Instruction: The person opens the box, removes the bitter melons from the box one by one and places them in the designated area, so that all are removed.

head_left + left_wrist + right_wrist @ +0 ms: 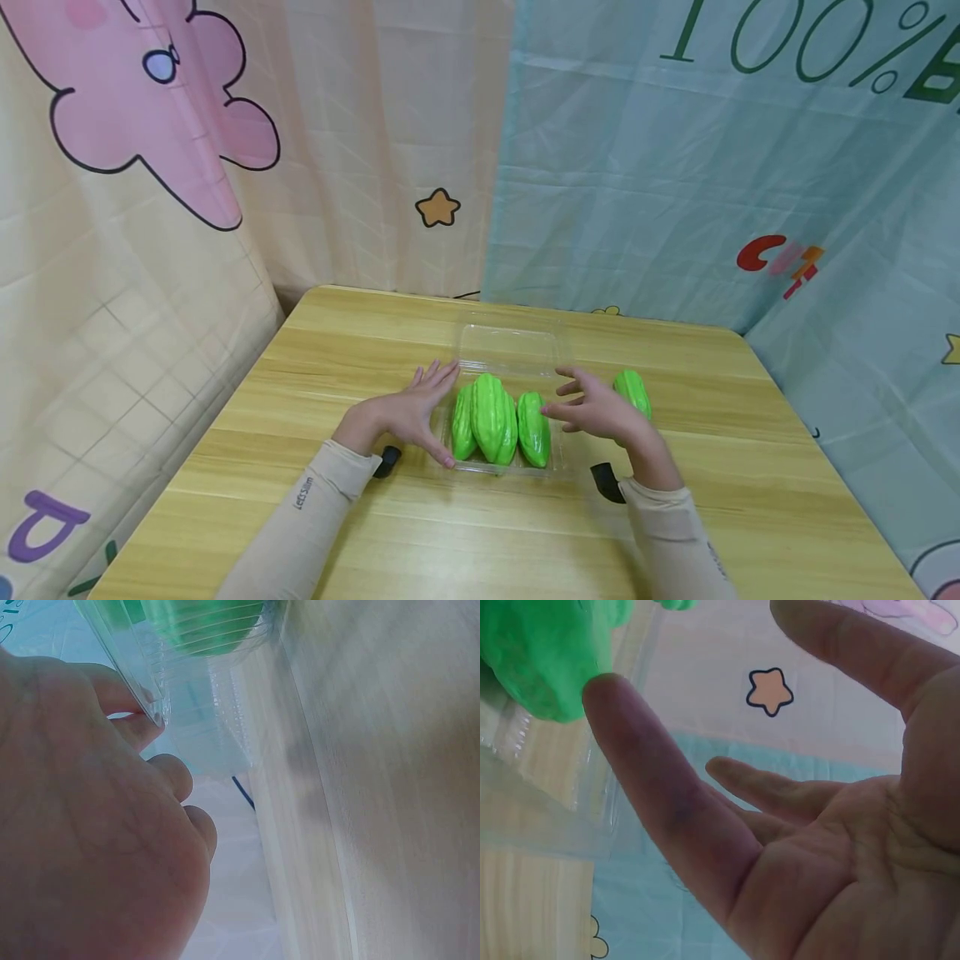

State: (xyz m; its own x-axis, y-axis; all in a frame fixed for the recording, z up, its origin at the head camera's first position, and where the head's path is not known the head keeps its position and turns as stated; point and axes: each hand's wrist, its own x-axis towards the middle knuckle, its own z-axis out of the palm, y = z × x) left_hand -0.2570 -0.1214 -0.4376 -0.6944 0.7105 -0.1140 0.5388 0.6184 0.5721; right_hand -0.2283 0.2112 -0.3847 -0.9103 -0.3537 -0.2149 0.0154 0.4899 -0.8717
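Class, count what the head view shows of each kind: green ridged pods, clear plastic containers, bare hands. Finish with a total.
Green ridged pods: 5 visible (4 inside the container, 1 outside)
Clear plastic container: 1
Bare hands, left hand and right hand: 2
Total: 8

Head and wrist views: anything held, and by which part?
The left hand holds the clear plastic clamshell by its left rim; the right hand holds nothing.

Gourds in box, another gourd to right
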